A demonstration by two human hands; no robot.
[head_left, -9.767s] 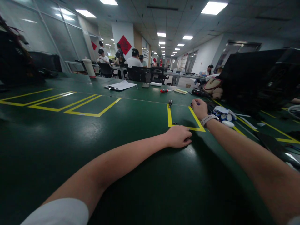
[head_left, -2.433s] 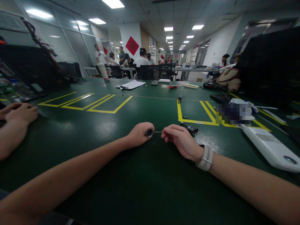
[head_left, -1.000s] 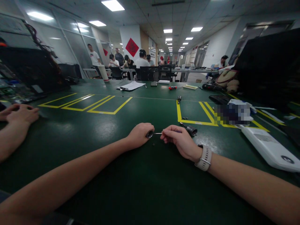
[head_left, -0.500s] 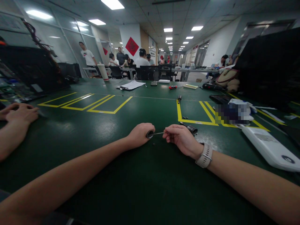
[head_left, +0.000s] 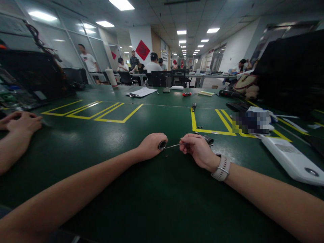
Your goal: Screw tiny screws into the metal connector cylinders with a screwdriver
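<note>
My left hand (head_left: 152,145) is closed round a dark cylindrical metal part (head_left: 162,145), its hollow round end facing right. In my right hand (head_left: 193,148) a thin metal rod (head_left: 173,146) is pinched, its tip close to the lower rim of that opening; whether it touches, I cannot tell. A tiny ring-like piece (head_left: 166,156) lies on the green table just below the rod. Behind my right hand rests another dark metal cylinder (head_left: 209,140), partly hidden by the fingers.
Yellow tape (head_left: 214,132) marks boxes on the table (head_left: 121,202). A small metal part (head_left: 194,107), a red screwdriver (head_left: 187,94) and a clipboard with paper (head_left: 143,91) lie farther back. On the right is a white device (head_left: 291,160); at left, another person's hands (head_left: 24,122).
The rod has moved slightly right and its tip has come out of the cylinder's opening. My right hand has shifted a little right; my left hand has stayed almost still.
</note>
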